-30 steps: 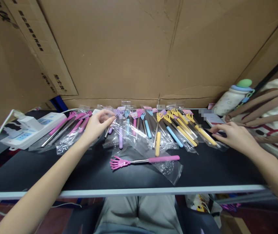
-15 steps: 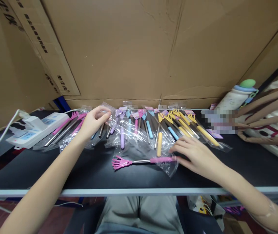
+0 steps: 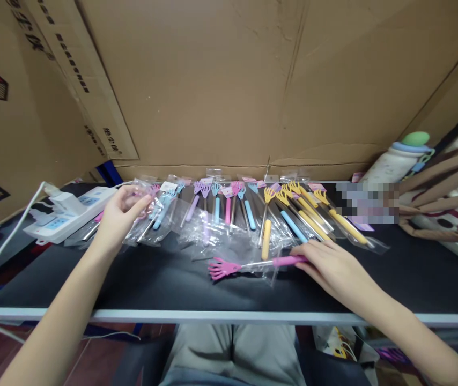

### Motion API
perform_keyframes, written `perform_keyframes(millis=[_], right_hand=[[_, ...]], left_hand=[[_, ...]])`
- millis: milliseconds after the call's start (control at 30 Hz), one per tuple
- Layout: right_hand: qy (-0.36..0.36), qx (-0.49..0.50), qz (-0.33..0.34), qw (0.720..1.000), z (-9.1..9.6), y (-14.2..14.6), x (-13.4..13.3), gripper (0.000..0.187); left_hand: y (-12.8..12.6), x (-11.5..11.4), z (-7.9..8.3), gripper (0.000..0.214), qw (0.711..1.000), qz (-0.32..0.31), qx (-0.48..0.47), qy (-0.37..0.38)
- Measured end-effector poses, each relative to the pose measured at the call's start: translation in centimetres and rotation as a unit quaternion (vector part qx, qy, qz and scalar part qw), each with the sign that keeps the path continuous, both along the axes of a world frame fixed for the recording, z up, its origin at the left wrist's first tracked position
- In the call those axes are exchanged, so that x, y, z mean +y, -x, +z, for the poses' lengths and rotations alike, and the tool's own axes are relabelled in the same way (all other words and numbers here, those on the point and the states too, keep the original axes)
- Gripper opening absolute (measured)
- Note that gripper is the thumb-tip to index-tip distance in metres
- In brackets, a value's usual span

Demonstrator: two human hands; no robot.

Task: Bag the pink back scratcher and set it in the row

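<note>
A loose pink back scratcher (image 3: 249,264) with a hand-shaped head lies on the black table (image 3: 164,279), partly on a clear bag (image 3: 267,273). My right hand (image 3: 331,268) grips the pink handle at its right end. Behind it runs a row of bagged scratchers (image 3: 253,212) in pink, purple, blue and yellow. My left hand (image 3: 120,214) is at the left end of this row, its fingers closed on a bagged pink scratcher (image 3: 148,195). Blue bagged ones lie just to its right.
A white power strip (image 3: 68,212) with a cable sits at the far left. Cardboard sheets (image 3: 229,80) wall the back. A bottle with a green cap (image 3: 398,161) and a bag with brown straps (image 3: 446,198) stand at the right. The table's front edge (image 3: 229,316) is near my lap.
My right hand came from the far right to the loose pink scratcher and slid it rightward. My left hand moved left along the row onto the pink bags.
</note>
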State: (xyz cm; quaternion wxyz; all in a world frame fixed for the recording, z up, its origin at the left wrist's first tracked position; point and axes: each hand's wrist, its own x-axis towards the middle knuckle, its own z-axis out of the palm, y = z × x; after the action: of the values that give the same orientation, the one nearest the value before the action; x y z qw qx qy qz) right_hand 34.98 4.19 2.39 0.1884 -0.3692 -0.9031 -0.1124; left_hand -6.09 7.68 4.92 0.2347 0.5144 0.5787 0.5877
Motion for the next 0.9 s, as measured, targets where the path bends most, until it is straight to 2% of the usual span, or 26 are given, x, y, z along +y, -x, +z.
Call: perform_keyframes(millis=[67, 133, 167, 233, 300, 367, 400, 467, 533, 667, 767, 900], right_hand=[[0.013, 0.012, -0.017, 1.0, -0.1, -1.7, -0.4, 0.022], [0.031, 0.02, -0.038, 0.999, -0.2, -3.4, -0.6, 0.021], [0.04, 0.021, -0.047, 0.998, -0.3, -4.1, -0.8, 0.02], [0.059, 0.024, -0.063, 0.996, -0.4, -5.2, -1.0, 0.021], [0.08, 0.025, -0.076, 0.994, -0.4, -5.9, -1.3, 0.022], [0.098, 0.027, -0.085, 0.991, -0.3, -6.2, -1.5, 0.022], [0.104, 0.029, -0.087, 0.99, -0.3, -6.3, -1.6, 0.022], [0.111, 0.034, -0.088, 0.989, -0.4, -6.3, -1.8, 0.022], [0.116, 0.041, -0.087, 0.989, -0.6, -6.4, -1.9, 0.022], [0.12, 0.059, -0.082, 0.988, -1.0, -6.5, -1.8, 0.024], [0.131, 0.068, -0.081, 0.986, -1.1, -6.9, -1.9, 0.025], [0.155, 0.075, -0.077, 0.982, -1.4, -7.7, -2.0, 0.025]], left_hand=[[1.5, -1.1, -1.1, 0.039, 0.999, 0.013, 0.048, 0.014], [2.8, -2.2, -1.9, 0.039, 0.986, 0.056, 0.15, 0.038], [3.3, -2.7, -2.1, 0.042, 0.969, 0.091, 0.22, 0.062], [3.6, -3.8, -2.2, 0.046, 0.915, 0.141, 0.367, 0.089], [3.1, -4.6, -1.9, 0.049, 0.859, 0.16, 0.483, 0.055], [1.7, -5.3, -1.4, 0.052, 0.825, 0.154, 0.543, -0.017], [0.7, -5.5, -1.1, 0.053, 0.819, 0.131, 0.556, -0.048], [-1.5, -5.9, -0.7, 0.05, 0.819, 0.036, 0.567, -0.081], [-4.0, -6.1, -0.5, 0.051, 0.811, -0.094, 0.573, -0.074], [-7.3, -6.1, -0.2, 0.061, 0.76, -0.316, 0.567, -0.038], [-7.7, -6.0, 0.1, 0.068, 0.739, -0.398, 0.543, -0.012], [-6.6, -6.4, 0.2, 0.069, 0.728, -0.448, 0.518, 0.026]])
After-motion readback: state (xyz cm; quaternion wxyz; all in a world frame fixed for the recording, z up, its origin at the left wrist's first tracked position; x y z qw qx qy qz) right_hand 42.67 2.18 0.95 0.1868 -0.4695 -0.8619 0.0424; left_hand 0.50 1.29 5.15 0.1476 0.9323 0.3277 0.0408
